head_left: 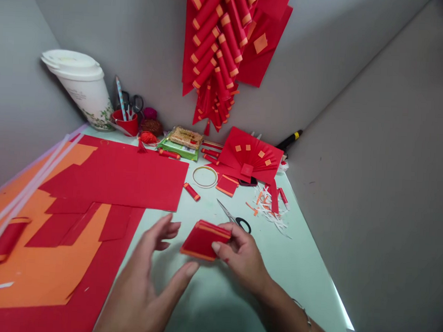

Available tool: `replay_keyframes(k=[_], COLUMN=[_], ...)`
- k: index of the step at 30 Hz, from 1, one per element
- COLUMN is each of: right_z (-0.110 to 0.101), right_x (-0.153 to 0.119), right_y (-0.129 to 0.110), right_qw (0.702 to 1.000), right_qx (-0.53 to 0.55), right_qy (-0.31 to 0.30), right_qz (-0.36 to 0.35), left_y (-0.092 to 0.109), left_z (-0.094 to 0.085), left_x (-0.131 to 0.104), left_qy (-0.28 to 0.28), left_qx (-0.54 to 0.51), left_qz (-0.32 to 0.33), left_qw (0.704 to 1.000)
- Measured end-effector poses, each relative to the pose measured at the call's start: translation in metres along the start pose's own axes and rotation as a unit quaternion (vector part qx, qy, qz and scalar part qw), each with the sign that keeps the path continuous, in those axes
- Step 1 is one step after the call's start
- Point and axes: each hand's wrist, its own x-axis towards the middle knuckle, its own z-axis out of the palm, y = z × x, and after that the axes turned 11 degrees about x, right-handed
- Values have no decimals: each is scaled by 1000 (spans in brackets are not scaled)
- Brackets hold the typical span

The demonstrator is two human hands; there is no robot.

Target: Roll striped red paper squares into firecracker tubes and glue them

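Note:
A small stack of red paper pieces with orange edges [202, 240] is pinched at its right side between the thumb and fingers of my right hand [242, 256], above the pale green table [294, 269]. Just left of the stack, my left hand [149, 276] is apart from it, thumb and fingers spread, with nothing in it. Behind the stack lie scissors [237, 219] with black handles. A small red roll with orange ends [192, 191] and a flat red square with orange edges [227, 184] rest farther back.
Red sheets [132, 176] and orange sheets [63, 281] cover the left side. Paper scraps [271, 208] lie at the right. A tape ring [205, 176], red cup [129, 124] and white tumbler [84, 92] stand farther back. Red paper rolls [223, 47] hang on the wall.

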Motion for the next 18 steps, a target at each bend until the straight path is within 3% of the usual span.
replay_keyframes(k=[2,4,5,7,10,13,18], right_z=[2,-1,-5,-19,-43,-54,-45], right_x=[-1,8,17,42,86,121,152], right_y=[-11,-20,-24,-31,-33,-25,-6], right_qw=[997,990,985,954,913,883,863], right_qx=[-23,-95,-149,-294,-375,-420,-435], right_qy=[-71,-100,-86,37,149,207,251], right_qz=[13,3,-7,-45,-54,-43,-56], left_y=[20,27,26,19,12,15,23], left_z=[1,1,0,-3,-5,-2,12], left_x=[18,29,31,35,38,41,41], left_qy=[-76,-145,-148,-123,-117,-118,-102], left_qx=[5,-18,-29,-51,-102,-165,-237], left_qz=[16,8,0,-24,-64,-88,-151], left_qw=[997,989,989,991,986,975,954])
